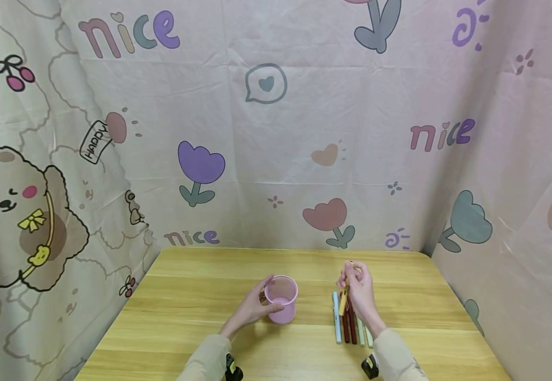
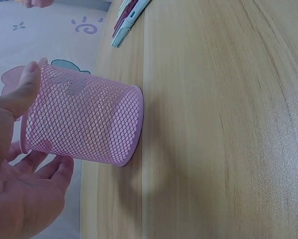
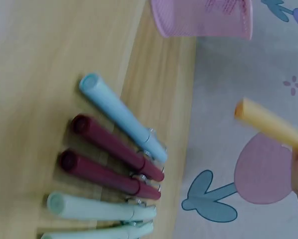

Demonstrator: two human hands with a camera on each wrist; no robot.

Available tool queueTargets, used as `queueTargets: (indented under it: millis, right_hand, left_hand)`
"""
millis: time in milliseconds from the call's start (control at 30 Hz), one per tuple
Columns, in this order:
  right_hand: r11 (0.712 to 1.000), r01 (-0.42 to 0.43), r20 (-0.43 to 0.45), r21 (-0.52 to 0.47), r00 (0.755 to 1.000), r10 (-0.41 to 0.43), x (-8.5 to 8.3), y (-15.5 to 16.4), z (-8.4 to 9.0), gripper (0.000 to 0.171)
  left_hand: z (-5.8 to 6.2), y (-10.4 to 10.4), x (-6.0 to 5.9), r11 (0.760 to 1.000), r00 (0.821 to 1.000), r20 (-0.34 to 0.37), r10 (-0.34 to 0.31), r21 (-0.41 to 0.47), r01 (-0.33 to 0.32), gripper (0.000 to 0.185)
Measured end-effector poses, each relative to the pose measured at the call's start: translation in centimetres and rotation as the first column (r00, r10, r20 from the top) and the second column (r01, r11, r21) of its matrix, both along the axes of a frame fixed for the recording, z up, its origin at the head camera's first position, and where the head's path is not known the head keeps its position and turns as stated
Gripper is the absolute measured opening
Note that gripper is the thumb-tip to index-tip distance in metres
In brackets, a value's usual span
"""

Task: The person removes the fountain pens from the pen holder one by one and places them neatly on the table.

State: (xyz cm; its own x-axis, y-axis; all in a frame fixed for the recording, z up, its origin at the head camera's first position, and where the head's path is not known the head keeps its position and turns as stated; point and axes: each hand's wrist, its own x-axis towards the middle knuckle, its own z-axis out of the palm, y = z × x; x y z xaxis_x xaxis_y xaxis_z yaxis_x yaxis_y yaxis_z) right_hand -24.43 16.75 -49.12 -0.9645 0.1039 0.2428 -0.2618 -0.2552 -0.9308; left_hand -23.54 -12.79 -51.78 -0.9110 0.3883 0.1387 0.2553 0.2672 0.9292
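Note:
A pink mesh pen holder (image 1: pixel 283 313) stands upright on the wooden table, its mouth facing up. My left hand (image 1: pixel 251 309) grips it near the rim, thumb on one side and fingers on the other, as the left wrist view shows. To the right, my right hand (image 1: pixel 360 288) pinches a yellow pen (image 3: pixel 268 123) and holds it above the table. Beneath that hand lie a light blue pen (image 3: pixel 121 114), two dark red pens (image 3: pixel 111 144) and two pale green pens (image 3: pixel 96 206), side by side. In the head view the right hand and wrist partly cover them.
The table (image 1: pixel 185 296) has its back edge against a printed curtain (image 1: pixel 266 159), which also hangs at both sides. A small black device (image 1: pixel 370 366) is worn at the right wrist, and a similar black device (image 1: pixel 233 368) at the left.

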Motion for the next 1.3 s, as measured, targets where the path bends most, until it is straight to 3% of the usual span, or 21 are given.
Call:
queueTargets:
  millis: [167,400,533,867,1067,1167,1300]
  right_hand:
    - [0.996,0.027,0.024,0.079,0.999,-0.029,0.2,0.7,-0.3,0.013]
    - [0.981,0.052,0.133,0.187,0.988,-0.078,0.2,2.1,-0.3,0.040]
    - [0.973,0.078,0.173,0.219,0.978,-0.117,0.1,2.9,-0.3,0.046]
    - [0.965,0.112,0.254,0.236,0.952,-0.173,0.6,4.7,-0.5,0.059]
    - [0.974,0.109,0.270,0.197,0.949,-0.161,0.8,5.4,-0.8,0.049]
    - [0.963,0.132,0.269,0.235,0.943,-0.195,0.7,5.8,-1.0,0.049]
    - [0.919,0.178,0.263,0.351,0.924,-0.279,0.7,6.4,-1.3,0.050]
  left_hand:
    - [0.0,0.0,0.0,1.000,1.000,-0.004,0.004,-0.002,-0.004,0.091]
    - [0.0,0.0,0.0,1.000,1.000,-0.009,0.003,-0.012,-0.003,0.091]
    - [0.1,0.0,0.0,1.000,1.000,-0.007,0.004,-0.010,-0.004,0.091]
    - [0.2,0.0,0.0,1.000,1.000,-0.007,0.011,-0.025,-0.011,0.091]
    - [0.3,0.1,0.1,1.000,1.000,-0.004,0.010,-0.016,-0.010,0.091]
    - [0.3,0.1,0.1,1.000,1.000,-0.001,0.009,-0.010,-0.009,0.091]
    - [0.1,0.1,0.0,1.000,1.000,-0.001,0.009,-0.011,-0.009,0.091]
